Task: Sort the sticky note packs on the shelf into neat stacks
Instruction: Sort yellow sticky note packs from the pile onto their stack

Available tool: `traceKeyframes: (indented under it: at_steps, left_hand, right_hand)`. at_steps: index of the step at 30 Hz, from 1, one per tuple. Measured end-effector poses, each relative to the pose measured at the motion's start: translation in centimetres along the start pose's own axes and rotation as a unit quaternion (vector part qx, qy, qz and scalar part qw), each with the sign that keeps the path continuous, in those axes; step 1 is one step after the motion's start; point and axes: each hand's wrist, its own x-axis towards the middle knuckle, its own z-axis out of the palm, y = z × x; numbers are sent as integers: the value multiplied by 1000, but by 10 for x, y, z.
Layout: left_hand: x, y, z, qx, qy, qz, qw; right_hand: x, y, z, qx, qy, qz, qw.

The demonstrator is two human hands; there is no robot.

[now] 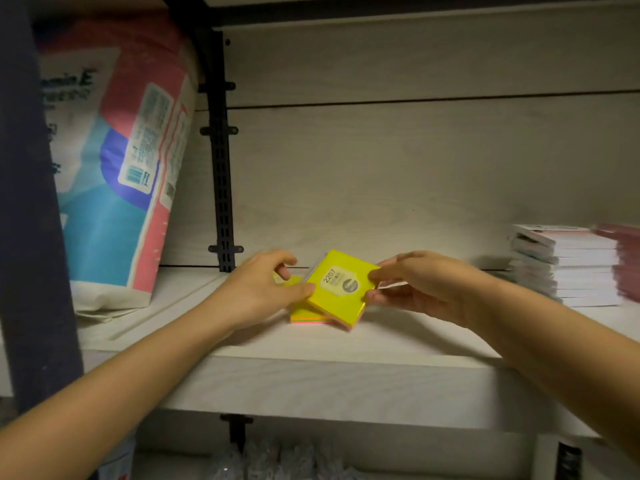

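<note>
Top pack [341, 289], yellow with a label, is held just above the shelf [381, 341] near centre. It sits skewed and tilted over the lower pack [308, 315], which lies flat on the board.

Right hand [415, 285] pinches the pack's right corner between thumb and fingers. Left hand [263, 289] grips the left edge, thumb on the near side and fingers curled behind.

Step in hand, as I read it: seat the top pack square on the lower one.
- Rotate until the edges run parallel to the lower pack and the shelf front.
- Level it, then set it down flat.
- Let go on the right only once the corners match. The wrap looks slick, so expect some sliding.

Keep well clear of the white pad stack [571, 268] at right.
</note>
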Motion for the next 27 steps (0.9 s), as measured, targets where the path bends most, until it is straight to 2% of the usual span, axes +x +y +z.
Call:
traceKeyframes:
  at_steps: [3,6,10,12,14,17,27]
  left_hand:
    - [-1,12,-1,-135,23,-30,990]
    - [-5,29,3,-292,6,-73,954]
    - [-7,51,13,-399,-31,-54,915]
    - [-5,63,19,-435,-22,-53,899]
    - [-2,76,25,-451,3,-43,892]
    - [0,99,39,-458,29,-10,889]
    - [-7,208,129,-447,42,68,891]
  right_hand:
    - [-12,3,-6,87,-12,-40,995]
    - [-23,9,-6,158,-25,-65,985]
    - [-34,14,-8,224,-12,-90,970]
    - [-38,17,-15,202,37,-126,971]
    - [-44,18,-27,155,86,-175,969]
    - [-55,18,-51,76,116,-222,965]
    - [-88,24,-184,33,156,-271,949]
